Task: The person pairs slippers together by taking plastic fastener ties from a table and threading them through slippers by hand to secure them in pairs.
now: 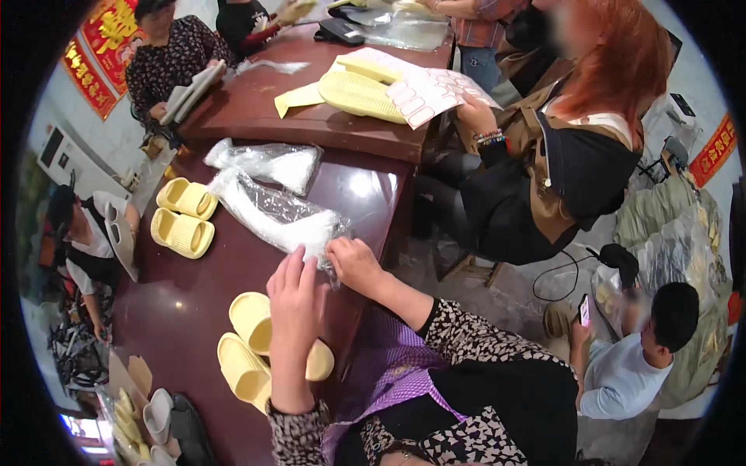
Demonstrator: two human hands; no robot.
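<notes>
A long crumpled clear plastic bag (268,213), whitish inside, lies slantwise on the dark red table. My right hand (356,264) has its fingers closed on the near end of this bag. Beside it my left hand (294,299) is raised with the fingers stretched out, their tips at the bag's edge; whether they press on it I cannot tell. Below my left hand sits a pair of pale yellow slippers (245,365), partly hidden by my forearm. Another yellow pair (183,225) stands farther left, near a second clear bag (291,167).
On the raised far table (256,101) lie a yellow slipper (361,97) and a printed sheet (435,92) held by a person at the right. Other people stand at the far and left sides, some holding slippers. Grey and black slippers (175,423) are at lower left.
</notes>
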